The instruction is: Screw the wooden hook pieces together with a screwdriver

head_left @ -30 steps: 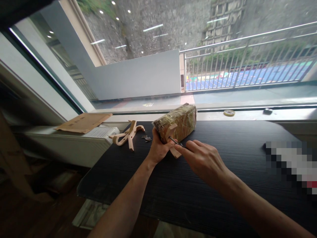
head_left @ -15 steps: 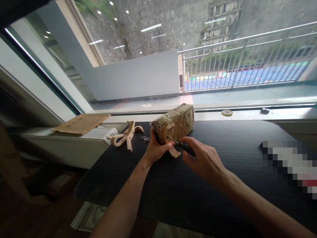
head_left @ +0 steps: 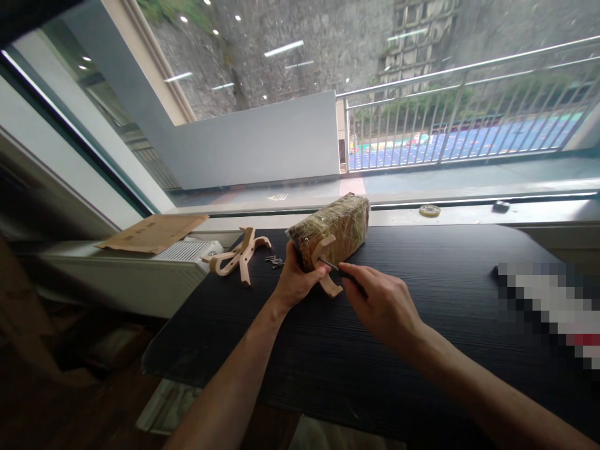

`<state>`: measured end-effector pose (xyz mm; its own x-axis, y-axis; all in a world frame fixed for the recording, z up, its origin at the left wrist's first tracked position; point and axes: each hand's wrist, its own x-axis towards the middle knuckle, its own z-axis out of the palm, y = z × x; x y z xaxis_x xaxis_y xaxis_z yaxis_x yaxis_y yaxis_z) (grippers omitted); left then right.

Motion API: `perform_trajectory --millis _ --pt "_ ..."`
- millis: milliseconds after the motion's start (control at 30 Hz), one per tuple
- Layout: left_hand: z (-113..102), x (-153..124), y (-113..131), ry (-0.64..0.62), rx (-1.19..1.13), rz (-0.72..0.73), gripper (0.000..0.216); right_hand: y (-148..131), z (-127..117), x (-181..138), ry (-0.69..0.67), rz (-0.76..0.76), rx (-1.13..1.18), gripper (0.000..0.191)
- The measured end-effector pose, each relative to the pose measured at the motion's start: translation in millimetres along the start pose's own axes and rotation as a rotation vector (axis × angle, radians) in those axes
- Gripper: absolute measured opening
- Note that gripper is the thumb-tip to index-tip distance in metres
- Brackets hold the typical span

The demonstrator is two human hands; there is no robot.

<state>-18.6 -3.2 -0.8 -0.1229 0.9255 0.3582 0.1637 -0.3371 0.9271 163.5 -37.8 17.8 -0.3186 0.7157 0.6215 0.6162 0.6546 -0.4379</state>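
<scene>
A curved wooden hook (head_left: 332, 289) lies against the near end of a block wrapped in clear film (head_left: 344, 219). My left hand (head_left: 296, 278) is closed round the near left corner of the block, its thumb pressing on the hook. In my right hand (head_left: 379, 294) is a screwdriver (head_left: 330, 264) with a dark handle, mostly covered by the fingers. Its metal shaft points at the middle of the hook; whether a screw sits at the tip is too small to tell. Several loose screws (head_left: 274, 261) lie left of the block, beside more curved wooden hooks (head_left: 244, 256).
The black table (head_left: 450, 300) stands against the window sill. On the sill are a roll of tape (head_left: 429, 211) and a small dark object (head_left: 500, 206). A brown cardboard envelope (head_left: 152, 231) rests on the radiator (head_left: 126, 265) at left. A pixelated object (head_left: 553, 306) lies at right.
My right hand has turned a little on the screwdriver, and its fingers now cover more of the handle. My left hand, the block and the hook keep about the same place.
</scene>
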Motion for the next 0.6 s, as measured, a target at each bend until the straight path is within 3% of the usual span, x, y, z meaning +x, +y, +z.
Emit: perform_trajectory --millis 100,167,267,433,500,600 --pt "-1.0 -0.1 -2.4 -0.007 0.017 0.015 0.059 6.0 -0.2 5.1 -0.049 0.264 0.334 0.027" --pt "-1.6 -0.2 -4.8 0.002 0.041 0.023 0.059 8.0 -2.3 6.7 -0.096 0.310 0.354 0.028" --pt "-2.1 -0.3 -8.0 0.014 0.071 0.024 0.061 7.0 -6.2 4.5 -0.120 0.189 0.098 0.030" --pt "-0.7 -1.4 -7.9 0.037 0.050 0.014 0.064 2.8 -7.7 -1.7 -0.074 -0.240 -0.394 0.033" --pt "0.5 -1.8 -7.0 0.064 0.053 0.013 0.062 1.3 -6.4 -2.6 -0.063 -0.271 -0.429 0.032" --pt "2.0 -1.9 -6.1 0.062 0.074 0.033 0.064 0.1 -4.5 -1.7 -0.066 -0.173 -0.309 0.031"
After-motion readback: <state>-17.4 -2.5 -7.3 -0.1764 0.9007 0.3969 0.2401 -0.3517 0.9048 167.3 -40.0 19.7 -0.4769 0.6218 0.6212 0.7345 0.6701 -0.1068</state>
